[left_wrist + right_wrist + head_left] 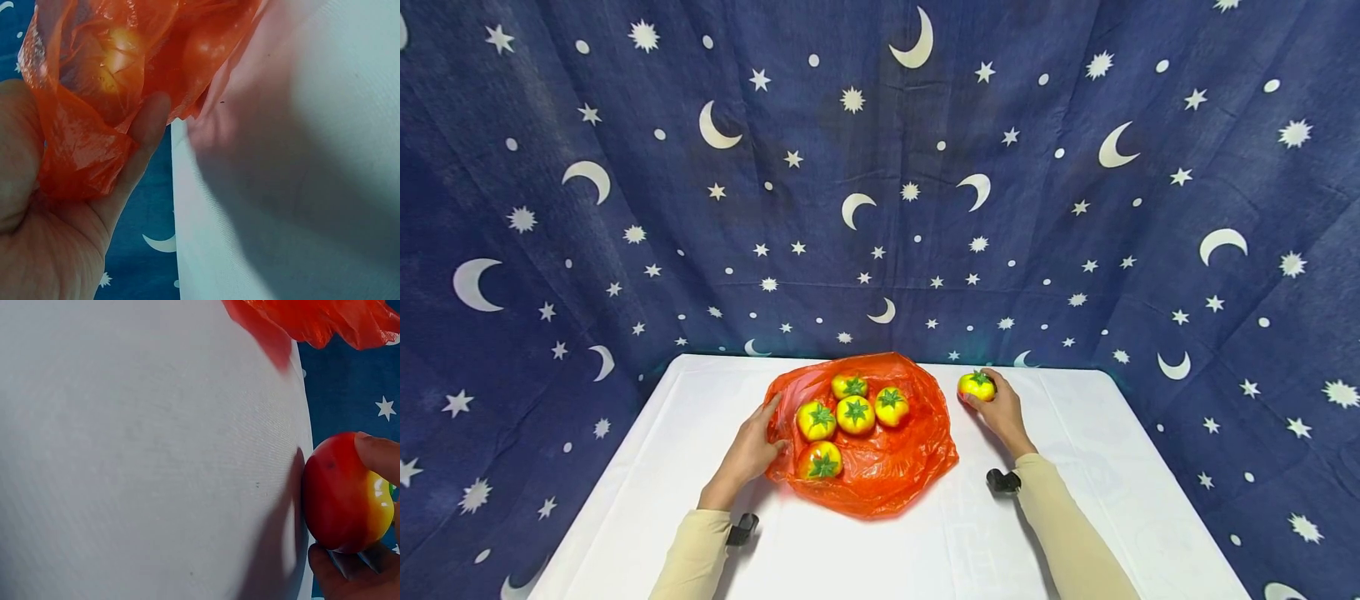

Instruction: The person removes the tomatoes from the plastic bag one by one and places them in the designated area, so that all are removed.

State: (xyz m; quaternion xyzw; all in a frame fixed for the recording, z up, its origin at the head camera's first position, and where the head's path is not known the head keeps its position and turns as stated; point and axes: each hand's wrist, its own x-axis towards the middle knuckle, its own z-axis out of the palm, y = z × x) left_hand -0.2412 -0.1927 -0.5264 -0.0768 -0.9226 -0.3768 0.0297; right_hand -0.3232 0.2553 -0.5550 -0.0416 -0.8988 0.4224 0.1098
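A thin red plastic bag (887, 467) lies spread on the white-covered table, its mouth open upward. Inside it sit several glossy yellow-and-red tomatoes (855, 415) with green star-shaped tops. My left hand (751, 446) holds the bag's left edge; in the left wrist view, crumpled plastic (87, 156) bunches between thumb and fingers. To the right of the bag, my right hand (1002, 410) grips one more tomato (976, 386) by its sides. That tomato's red underside faces the right wrist view, the thumb on its upper part and fingertips beneath.
White cloth covers the table (850, 558), whose far edge runs just behind the bag. A dark blue curtain (880, 242) with moons and stars hangs behind and on both sides. Black wrist mounts (1002, 481) stick out from both sleeves.
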